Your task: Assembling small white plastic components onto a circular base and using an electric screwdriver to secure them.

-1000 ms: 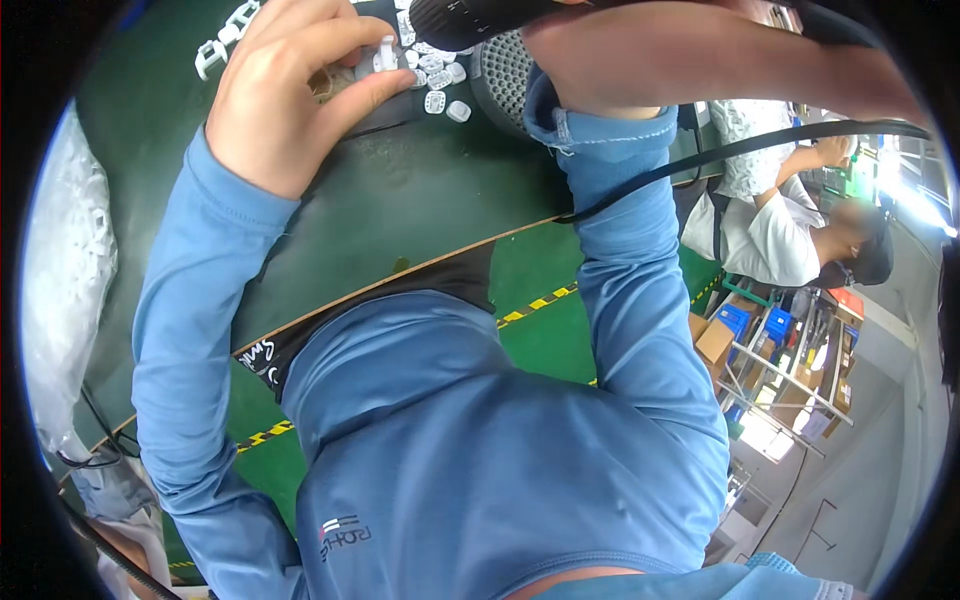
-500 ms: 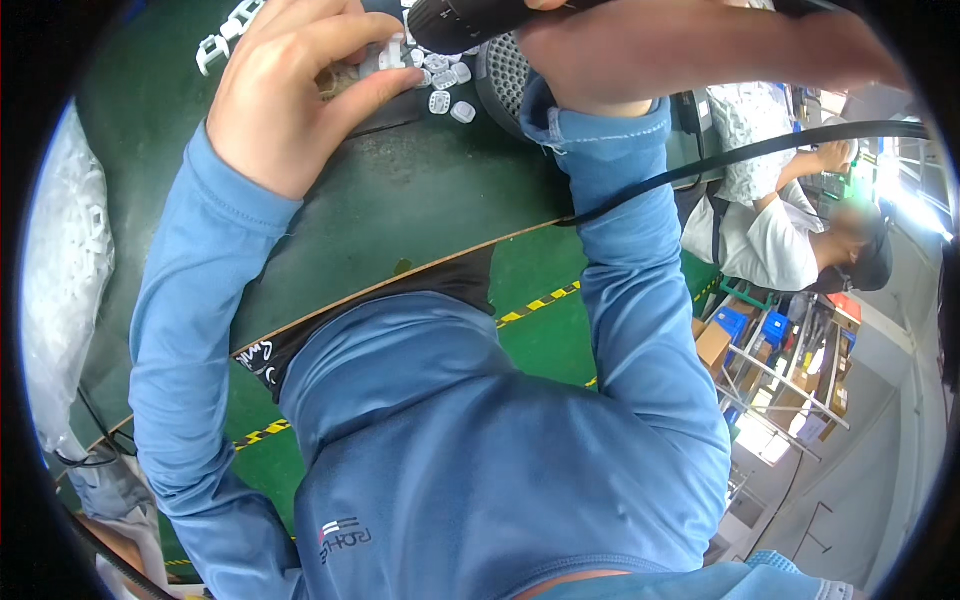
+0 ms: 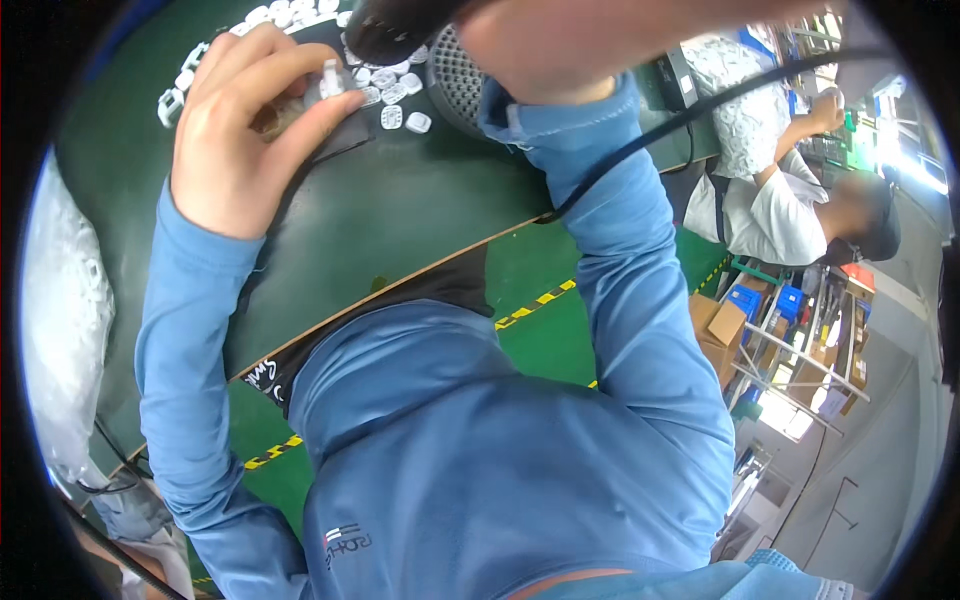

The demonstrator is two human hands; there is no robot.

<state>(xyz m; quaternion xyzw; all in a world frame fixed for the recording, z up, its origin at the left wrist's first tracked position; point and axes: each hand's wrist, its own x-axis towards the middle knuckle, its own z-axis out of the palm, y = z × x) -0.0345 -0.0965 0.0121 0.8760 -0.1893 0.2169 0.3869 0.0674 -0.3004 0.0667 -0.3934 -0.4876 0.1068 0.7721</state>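
Left hand (image 3: 235, 125) pinching white piece (image 3: 331, 82) left of black tool (image 3: 400, 28); blurred right hand (image 3: 545, 50) against tool, fingers cut off, cannot tell grip; shirt lettering (image 3: 347, 540) below

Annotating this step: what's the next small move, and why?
Probably ease the black cylindrical tool in the right hand toward the small white plastic part: the left hand pinches that part, and no contact with the tool shows.

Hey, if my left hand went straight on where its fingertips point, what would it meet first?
Probably the small white rounded plastic pieces just right of your left hand, though its height above them is unclear.
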